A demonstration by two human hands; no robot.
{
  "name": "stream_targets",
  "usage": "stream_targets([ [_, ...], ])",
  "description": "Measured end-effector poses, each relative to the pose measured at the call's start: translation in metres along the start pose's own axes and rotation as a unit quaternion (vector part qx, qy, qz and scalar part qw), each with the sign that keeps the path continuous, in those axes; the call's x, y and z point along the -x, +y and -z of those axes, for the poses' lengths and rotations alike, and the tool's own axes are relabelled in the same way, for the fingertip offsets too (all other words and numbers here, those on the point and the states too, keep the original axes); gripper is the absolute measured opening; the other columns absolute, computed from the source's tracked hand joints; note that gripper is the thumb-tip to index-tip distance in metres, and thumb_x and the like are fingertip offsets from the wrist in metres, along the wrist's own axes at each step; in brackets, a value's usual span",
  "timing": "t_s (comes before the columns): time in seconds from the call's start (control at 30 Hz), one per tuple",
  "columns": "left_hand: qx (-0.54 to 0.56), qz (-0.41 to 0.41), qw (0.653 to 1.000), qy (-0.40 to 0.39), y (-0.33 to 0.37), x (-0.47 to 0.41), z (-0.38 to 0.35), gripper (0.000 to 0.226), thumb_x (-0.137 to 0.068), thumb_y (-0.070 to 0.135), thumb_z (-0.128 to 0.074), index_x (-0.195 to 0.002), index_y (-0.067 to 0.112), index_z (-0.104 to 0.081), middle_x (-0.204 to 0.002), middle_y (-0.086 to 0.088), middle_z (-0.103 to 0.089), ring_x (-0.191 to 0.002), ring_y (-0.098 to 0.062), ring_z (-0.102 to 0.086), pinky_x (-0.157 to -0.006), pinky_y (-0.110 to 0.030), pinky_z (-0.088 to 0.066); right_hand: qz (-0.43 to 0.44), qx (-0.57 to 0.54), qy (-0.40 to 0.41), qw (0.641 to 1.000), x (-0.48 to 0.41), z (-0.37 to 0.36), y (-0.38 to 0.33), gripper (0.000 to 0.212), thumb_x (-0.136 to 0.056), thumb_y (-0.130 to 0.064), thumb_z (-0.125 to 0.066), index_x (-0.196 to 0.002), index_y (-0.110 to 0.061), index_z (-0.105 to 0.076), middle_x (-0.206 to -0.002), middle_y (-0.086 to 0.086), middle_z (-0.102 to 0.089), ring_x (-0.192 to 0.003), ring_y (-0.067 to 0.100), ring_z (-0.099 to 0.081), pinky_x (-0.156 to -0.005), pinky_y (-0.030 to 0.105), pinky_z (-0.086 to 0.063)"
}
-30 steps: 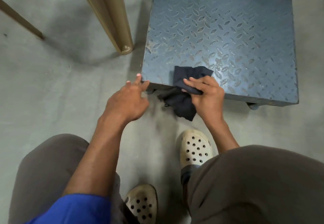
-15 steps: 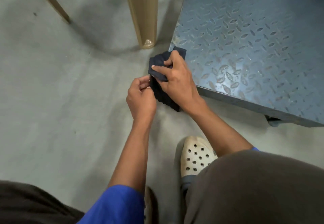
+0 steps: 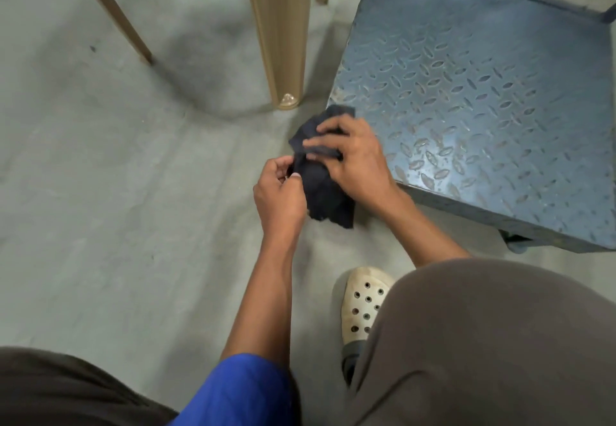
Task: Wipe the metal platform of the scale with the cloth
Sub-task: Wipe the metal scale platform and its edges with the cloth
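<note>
The dark cloth (image 3: pixel 321 175) is bunched at the near-left corner of the scale's diamond-plate platform (image 3: pixel 483 99), its top edge lying on the metal and the rest hanging past the edge toward the concrete floor (image 3: pixel 116 192). The right hand (image 3: pixel 353 155) presses down on it with fingers curled into the folds, gripping it. The left hand (image 3: pixel 280 192) is close beside, thumb and forefinger pinched on the cloth's left edge, probably to pull it taut or refold a fresh face for wiping. Both hands are thus closed on the cloth, nearly touching each other. The person crouches low, one perforated clog (image 3: pixel 365 302) planted near the platform, which keeps the corner within easy reach. A tan chair leg (image 3: pixel 276 35) stands just left of the corner, leaving little room there.
</note>
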State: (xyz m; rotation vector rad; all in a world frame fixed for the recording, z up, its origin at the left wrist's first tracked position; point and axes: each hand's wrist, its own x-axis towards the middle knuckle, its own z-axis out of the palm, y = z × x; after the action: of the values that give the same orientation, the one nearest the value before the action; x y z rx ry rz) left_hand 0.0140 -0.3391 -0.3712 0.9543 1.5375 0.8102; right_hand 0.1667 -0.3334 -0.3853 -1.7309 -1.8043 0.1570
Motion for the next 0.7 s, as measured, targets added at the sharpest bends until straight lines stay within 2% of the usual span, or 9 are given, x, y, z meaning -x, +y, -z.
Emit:
stream_targets([
  [0.07, -0.022, 0.004, 1.0, 0.006, -0.002, -0.003, -0.001, 0.03, -0.082, 0.012, -0.058, -0.097, 0.035, -0.069, -0.109, -0.001, -0.072, -0.108, -0.023, -0.067, -0.1, -0.042, -0.056, 0.039, 0.002, -0.049, 0.998, 0.018, 0.005, -0.002, 0.025, -0.083, -0.012, -0.077, -0.105, -0.023, -0.084, -0.116, 0.002, -0.072, -0.096, 0.025, -0.06, -0.084, 0.032, -0.048],
  [0.13, -0.062, 0.004, 0.998, 0.02, -0.003, -0.005, -0.003, 0.035, -0.076, 0.018, -0.054, -0.097, 0.039, -0.073, -0.118, -0.005, -0.065, -0.121, -0.031, -0.057, -0.105, -0.05, -0.053, 0.041, -0.014, -0.068, 0.997, 0.009, 0.014, 0.002, 0.022, -0.082, -0.015, -0.08, -0.101, -0.025, -0.085, -0.112, -0.002, -0.075, -0.095, 0.019, -0.063, -0.083, 0.033, -0.049],
  [0.2, -0.087, 0.008, 0.996, 0.015, 0.001, -0.003, -0.005, 0.041, -0.082, 0.013, -0.055, -0.111, 0.036, -0.073, -0.126, -0.003, -0.053, -0.13, -0.028, -0.043, -0.112, -0.047, -0.045, 0.009, -0.017, -0.039, 0.999, -0.011, 0.019, 0.008, 0.019, -0.082, -0.028, -0.085, -0.1, -0.028, -0.085, -0.108, -0.004, -0.077, -0.097, 0.018, -0.069, -0.087, 0.035, -0.054],
  [0.3, -0.088, 0.016, 0.996, 0.016, 0.005, -0.002, -0.006, 0.046, -0.089, 0.006, -0.056, -0.126, 0.03, -0.069, -0.135, -0.007, -0.05, -0.134, -0.027, -0.036, -0.116, -0.044, -0.039, -0.045, 0.004, 0.002, 0.999, -0.035, 0.017, 0.018, 0.023, -0.084, -0.036, -0.084, -0.105, -0.027, -0.084, -0.112, -0.002, -0.075, -0.102, 0.02, -0.07, -0.091, 0.039, -0.056],
  [0.37, -0.076, 0.022, 0.996, 0.032, 0.006, -0.004, -0.004, 0.048, -0.087, 0.005, -0.053, -0.125, 0.028, -0.07, -0.135, -0.011, -0.053, -0.134, -0.03, -0.039, -0.113, -0.047, -0.043, -0.022, 0.022, -0.013, 0.999, -0.028, 0.01, 0.013, 0.023, -0.085, -0.034, -0.081, -0.107, -0.027, -0.084, -0.118, 0.001, -0.072, -0.101, 0.025, -0.068, -0.091, 0.039, -0.054],
  [0.5, -0.064, 0.048, 0.996, 0.044, 0.01, -0.004, 0.005, 0.051, -0.083, 0.001, -0.049, -0.116, 0.034, -0.069, -0.132, -0.007, -0.052, -0.135, -0.026, -0.036, -0.111, -0.047, -0.045, 0.081, 0.008, -0.104, 0.991, 0.017, 0.002, -0.002, 0.041, -0.077, -0.004, -0.064, -0.107, -0.024, -0.083, -0.125, 0.004, -0.07, -0.092, 0.026, -0.058, -0.081, 0.024, -0.039],
  [0.57, -0.051, 0.058, 0.997, 0.03, 0.011, -0.005, 0.01, 0.052, -0.08, 0.001, -0.049, -0.102, 0.043, -0.068, -0.125, -0.003, -0.054, -0.134, -0.027, -0.041, -0.109, -0.047, -0.048, 0.063, -0.014, -0.081, 0.995, 0.014, 0.002, 0.001, 0.037, -0.079, -0.002, -0.066, -0.105, -0.022, -0.084, -0.12, 0.001, -0.074, -0.087, 0.025, -0.061, -0.08, 0.027, -0.046],
  [0.63, -0.042, 0.048, 0.998, 0.021, 0.009, -0.008, 0.011, 0.051, -0.073, 0.004, -0.05, -0.092, 0.046, -0.071, -0.12, -0.001, -0.062, -0.129, -0.027, -0.052, -0.105, -0.047, -0.052, 0.034, -0.027, -0.03, 0.999, -0.002, 0.002, 0.004, 0.024, -0.086, -0.012, -0.073, -0.103, -0.023, -0.084, -0.114, -0.001, -0.077, -0.092, 0.024, -0.07, -0.085, 0.031, -0.053],
  [0.7, -0.022, 0.039, 0.999, -0.02, 0.01, -0.007, 0.012, 0.06, -0.072, 0.001, -0.051, -0.106, 0.044, -0.075, -0.123, 0.001, -0.068, -0.11, -0.001, -0.065, -0.094, -0.028, -0.06, 0.011, -0.014, 0.011, 1.0, -0.024, 0.004, 0.015, 0.022, -0.088, -0.02, -0.067, -0.101, -0.023, -0.085, -0.112, -0.002, -0.079, -0.099, 0.019, -0.071, -0.091, 0.033, -0.054],
])
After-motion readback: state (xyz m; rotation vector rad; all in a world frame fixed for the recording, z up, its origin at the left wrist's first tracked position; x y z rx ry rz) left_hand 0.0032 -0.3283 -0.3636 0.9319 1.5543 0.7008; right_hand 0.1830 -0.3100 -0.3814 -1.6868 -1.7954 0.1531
